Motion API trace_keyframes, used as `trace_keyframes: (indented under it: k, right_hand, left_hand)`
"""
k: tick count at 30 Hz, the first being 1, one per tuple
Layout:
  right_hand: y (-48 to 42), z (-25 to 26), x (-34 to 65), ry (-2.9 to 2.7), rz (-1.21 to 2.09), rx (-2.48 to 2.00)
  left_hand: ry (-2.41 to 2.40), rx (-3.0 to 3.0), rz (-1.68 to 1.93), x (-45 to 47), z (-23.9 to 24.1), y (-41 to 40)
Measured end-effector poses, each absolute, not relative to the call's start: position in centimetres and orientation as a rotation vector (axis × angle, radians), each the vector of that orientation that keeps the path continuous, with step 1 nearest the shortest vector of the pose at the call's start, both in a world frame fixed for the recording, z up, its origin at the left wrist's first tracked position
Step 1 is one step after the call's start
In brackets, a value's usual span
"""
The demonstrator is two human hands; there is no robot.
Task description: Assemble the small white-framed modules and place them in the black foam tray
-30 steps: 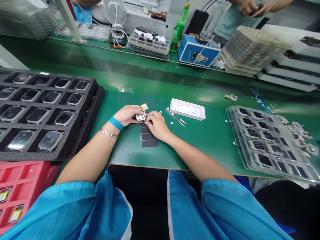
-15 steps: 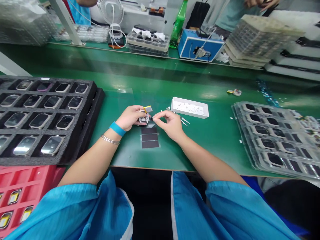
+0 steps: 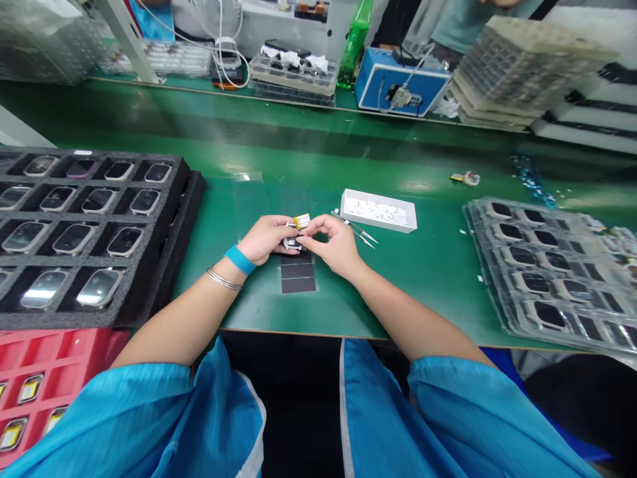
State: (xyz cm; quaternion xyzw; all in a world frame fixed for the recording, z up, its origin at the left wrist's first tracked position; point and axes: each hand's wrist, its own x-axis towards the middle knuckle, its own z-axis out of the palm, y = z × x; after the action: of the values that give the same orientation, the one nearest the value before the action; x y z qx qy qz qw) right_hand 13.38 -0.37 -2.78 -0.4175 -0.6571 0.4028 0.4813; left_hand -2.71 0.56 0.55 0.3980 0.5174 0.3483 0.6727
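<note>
My left hand is closed around a small opened smartwatch case, its inner parts facing up. A yellow and silver battery stands out from the case's far side. Thumb and fingertips of my right hand are pinched together right at the case; whatever sits between them is too small to make out. Beneath the hands lies a sheet of dark rectangular stickers. A pair of tweezers rests on the green table beside my right hand, near a white box of tiny pieces.
At left, a black foam tray holds several watches, above a red tray. Clear plastic trays with watch screens lie at right. A loose small part sits farther back. A blue box and a green bottle stand behind.
My right hand has moved left, so its fingertips now meet the watch case. The battery has tilted more upright, and the left hand has shifted slightly right.
</note>
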Motion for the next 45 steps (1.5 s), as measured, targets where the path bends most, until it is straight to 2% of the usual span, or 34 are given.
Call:
trace_keyframes:
  k: [7, 17, 24, 31, 41, 45]
  right_hand:
    - [-0.5, -3.0, 13.3, -1.65, 0.892, -1.034]
    - [-0.6, -2.6, 13.6, -1.896, 0.369, -1.16]
    - [0.9, -3.5, 14.4, -1.591, 0.914, -1.166]
    - [0.5, -2.5, 14.4, -1.571, 0.782, -1.194]
    - [-0.2, -2.7, 13.8, -1.653, 0.657, -1.159]
    - [-0.3, -2.7, 13.7, -1.849, 0.368, -1.144]
  left_hand:
    - [1.161, 0.865, 0.798, -2.6, 0.8, 0.5]
    - [1.137, 0.841, 0.848, -2.6, 0.3, 0.4]
    - [1.103, 0.843, 0.843, -2.5, 0.4, 0.4]
    - [0.9, 0.836, 0.791, -2.4, -0.3, 0.4]
    - [1.093, 0.862, 0.757, -1.8, -0.5, 0.4]
    - [1.009, 0.726, 0.783, -2.1, -0.3, 0.5]
